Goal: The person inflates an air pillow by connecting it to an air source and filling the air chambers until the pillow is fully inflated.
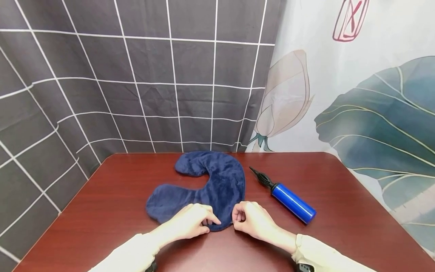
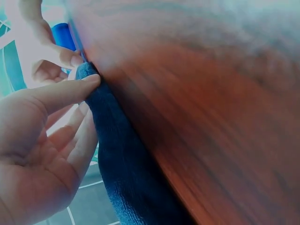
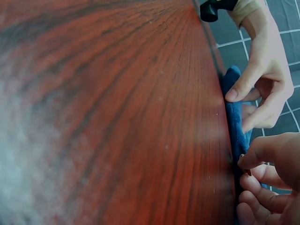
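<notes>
A navy plush U-shaped neck pillow [image 1: 224, 177] lies flat on the table, its opening facing left. My left hand [image 1: 192, 223] holds its near edge; in the left wrist view the thumb presses on the blue fabric [image 2: 122, 154], with the fingers behind it. At the near right rim my right hand [image 1: 253, 221] pinches between thumb and forefinger a small shiny piece that looks like a zipper pull [image 3: 248, 172], best seen in the right wrist view. Its exact shape is mostly covered by the fingertips. The two hands are close together but apart.
A blue hand pump [image 1: 293, 203] with a black tapered nozzle [image 1: 263, 177] lies right of the pillow. Everything rests on a reddish-brown wooden table [image 1: 112, 211]. Behind it hang a dark gridded curtain [image 1: 149, 75] and a pale flower-printed cloth [image 1: 306, 124].
</notes>
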A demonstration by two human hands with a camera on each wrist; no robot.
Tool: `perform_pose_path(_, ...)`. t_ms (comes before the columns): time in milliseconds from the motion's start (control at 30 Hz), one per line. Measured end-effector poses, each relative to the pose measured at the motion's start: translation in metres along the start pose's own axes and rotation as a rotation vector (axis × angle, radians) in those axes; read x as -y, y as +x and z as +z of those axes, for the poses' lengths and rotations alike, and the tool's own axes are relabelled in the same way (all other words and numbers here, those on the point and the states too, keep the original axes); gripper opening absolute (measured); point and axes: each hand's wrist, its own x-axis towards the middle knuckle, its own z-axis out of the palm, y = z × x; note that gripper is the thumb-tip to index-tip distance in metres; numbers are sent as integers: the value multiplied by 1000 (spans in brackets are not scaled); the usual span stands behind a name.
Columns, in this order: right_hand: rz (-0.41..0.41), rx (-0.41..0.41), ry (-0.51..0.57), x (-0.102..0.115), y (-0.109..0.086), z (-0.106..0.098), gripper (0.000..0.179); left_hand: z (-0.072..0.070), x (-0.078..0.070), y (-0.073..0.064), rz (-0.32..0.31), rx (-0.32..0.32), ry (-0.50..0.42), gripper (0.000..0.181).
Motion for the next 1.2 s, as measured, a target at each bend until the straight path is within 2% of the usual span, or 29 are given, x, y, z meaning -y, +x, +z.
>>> perform_pose_path(200, -64, 11, 65, -5, 1, 1, 22, 0, 3, 3, 13, 4, -8, 38)
perform_pose_path(567, -80, 23, 123, -6, 1, 0, 21, 2, 5, -1, 25, -25, -39, 42)
perform_pose_path(867, -51, -20, 81, -11, 1, -5, 24, -2, 8, -5, 6, 13, -86, 43)
perform_pose_path(1200, -8, -39, 20, -17, 7, -14, 23, -5, 14, -9, 36, 19, -110, 42)
